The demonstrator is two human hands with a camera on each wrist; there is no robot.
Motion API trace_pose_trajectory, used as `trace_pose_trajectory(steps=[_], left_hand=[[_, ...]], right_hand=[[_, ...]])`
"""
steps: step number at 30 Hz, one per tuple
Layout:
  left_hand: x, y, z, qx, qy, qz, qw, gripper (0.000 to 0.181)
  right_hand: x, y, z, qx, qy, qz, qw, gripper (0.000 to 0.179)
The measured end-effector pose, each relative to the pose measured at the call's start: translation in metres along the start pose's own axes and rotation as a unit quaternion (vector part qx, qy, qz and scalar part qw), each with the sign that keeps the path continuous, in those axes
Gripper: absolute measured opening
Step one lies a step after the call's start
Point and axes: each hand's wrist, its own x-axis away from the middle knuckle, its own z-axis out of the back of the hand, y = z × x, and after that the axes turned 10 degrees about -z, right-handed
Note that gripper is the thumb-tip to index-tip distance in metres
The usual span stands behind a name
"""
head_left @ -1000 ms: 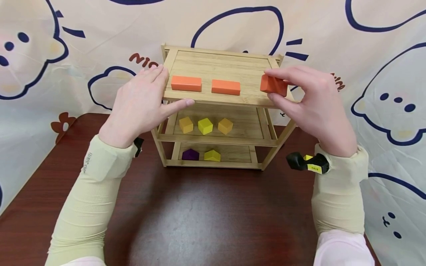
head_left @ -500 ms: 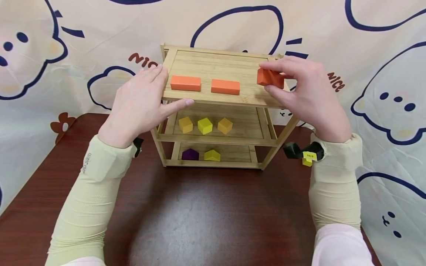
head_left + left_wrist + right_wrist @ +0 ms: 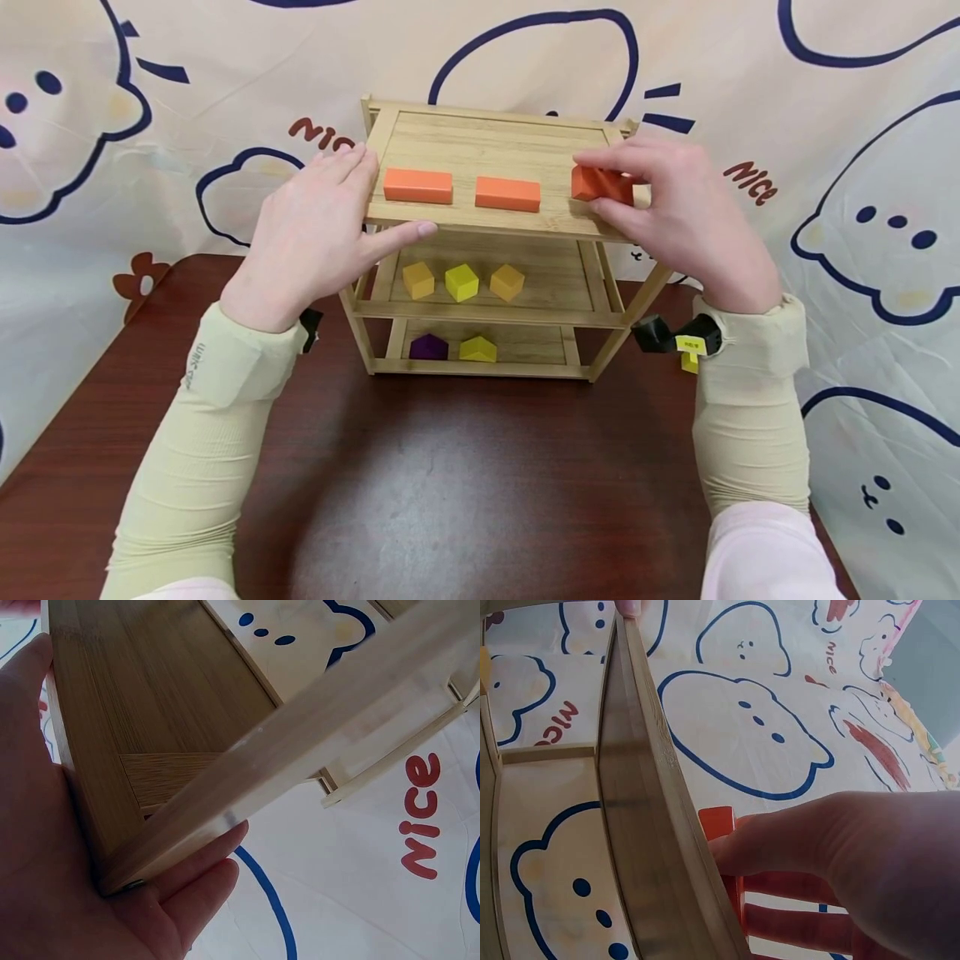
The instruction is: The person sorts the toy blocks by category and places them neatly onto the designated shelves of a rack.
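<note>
My right hand [image 3: 686,212] pinches an orange-red rectangular block [image 3: 596,184] between thumb and fingers at the right end of the top shelf of a small wooden rack [image 3: 498,146]. In the right wrist view, that block [image 3: 718,820] shows beside the shelf edge, partly hidden by the thumb. Two orange blocks, one on the left [image 3: 417,186] and one in the middle [image 3: 507,193], lie lengthwise near the shelf's front edge. My left hand [image 3: 307,233] rests against the top shelf's left front corner, fingers extended along the side and thumb along the front.
On the middle shelf stand a yellow cube [image 3: 461,284] and two orange-yellow cubes [image 3: 418,281]. A purple block [image 3: 429,347] and a yellow block [image 3: 478,349] sit on the bottom shelf. Another yellow block [image 3: 689,363] lies on the dark table [image 3: 480,483], partly behind the right wrist camera.
My right hand has moved left with the orange-red block, from the shelf's right edge inward and lower toward the shelf. The left hand has stayed in place.
</note>
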Motion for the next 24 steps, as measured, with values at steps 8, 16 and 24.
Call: trace_pose_trajectory(steps=[8, 16, 24], left_hand=[[-0.0002, 0.0004, 0.0005, 0.0, -0.003, 0.003, 1.0, 0.106], [0.0006, 0.0007, 0.0, 0.002, 0.001, 0.001, 1.0, 0.106], [0.001, 0.001, -0.0001, 0.004, 0.002, 0.002, 1.0, 0.105]], right_hand=[[-0.0017, 0.001, -0.001, 0.012, -0.022, 0.001, 0.9997, 0.04], [-0.0009, 0.0006, 0.0008, 0.023, -0.062, -0.019, 0.9976, 0.044], [0.0005, 0.0002, 0.0012, 0.036, -0.094, -0.033, 0.9944, 0.044]])
